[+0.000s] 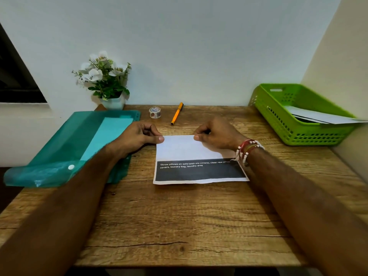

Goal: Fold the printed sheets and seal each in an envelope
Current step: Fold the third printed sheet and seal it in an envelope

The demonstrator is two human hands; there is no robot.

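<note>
Two hands hold the printed sheet (179, 150) lying in the middle of the desk (179, 220): left hand (139, 136) and right hand (217, 136) each pinch a far corner. Light, limp and easily creased, it probably handles best from those corners, kept level so the fold runs straight.

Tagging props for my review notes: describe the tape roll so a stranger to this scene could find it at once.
Start at the wooden desk and look along its far edge by the wall. Between the white flower pot and the orange pen sits the tape roll. It is the only small round thing there, pale with coloured prints, unlike the long thin pen.
</note>
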